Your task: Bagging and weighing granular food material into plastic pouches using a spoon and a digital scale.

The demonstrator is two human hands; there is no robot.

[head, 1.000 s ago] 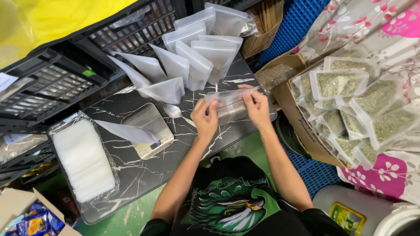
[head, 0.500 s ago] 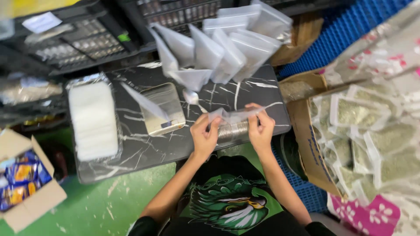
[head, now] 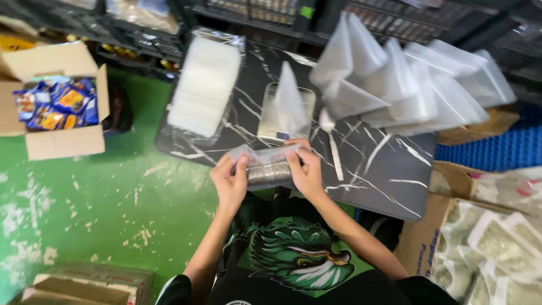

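Both hands hold one clear plastic pouch (head: 270,168) with greenish dried material in its lower part, at the near edge of a black marble-patterned table (head: 384,169). My left hand (head: 230,182) pinches its left end and my right hand (head: 307,172) pinches its right end along the top strip. Just behind the pouch a small metal scale (head: 270,121) carries an upright empty pouch (head: 291,104). A metal spoon (head: 332,141) lies to the right of the scale.
Several empty frosted pouches (head: 406,85) stand at the table's back right. A wrapped stack of flat white bags (head: 204,85) lies at its left. A cardboard box of filled pouches (head: 497,243) sits at right, a box of blue snack packets (head: 53,104) on the green floor at left.
The view has swung left and down, so the table now sits to the right. Both hands kept hold of the pouch and drew it toward the table's near edge.
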